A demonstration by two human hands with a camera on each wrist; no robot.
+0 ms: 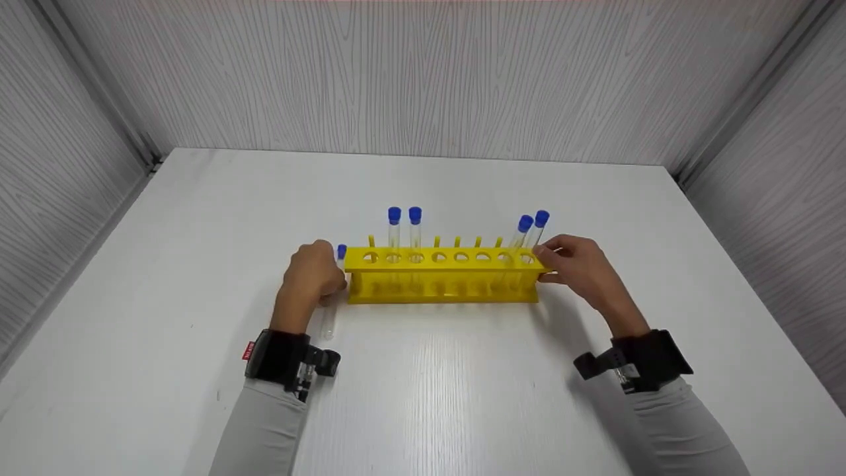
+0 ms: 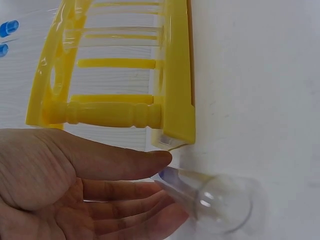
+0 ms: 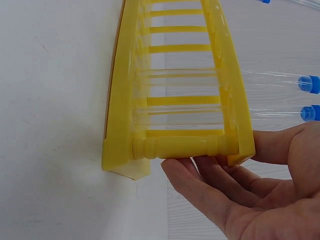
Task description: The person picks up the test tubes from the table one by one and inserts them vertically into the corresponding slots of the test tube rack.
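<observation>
A yellow test tube rack stands on the table. Beside its left end, my left hand holds a clear test tube between thumb and fingers; the tube's blue cap shows above the hand. At the opposite end, my right hand grips the rack, thumb near the top plate and fingers by the end post. Two blue-capped tubes stand in left-hand holes. Two more tubes lean to the right in the holes near my right hand.
The white table spreads around the rack. Grey wood-grain panels rise behind it and at both sides. A dark strap with a camera sits on each wrist.
</observation>
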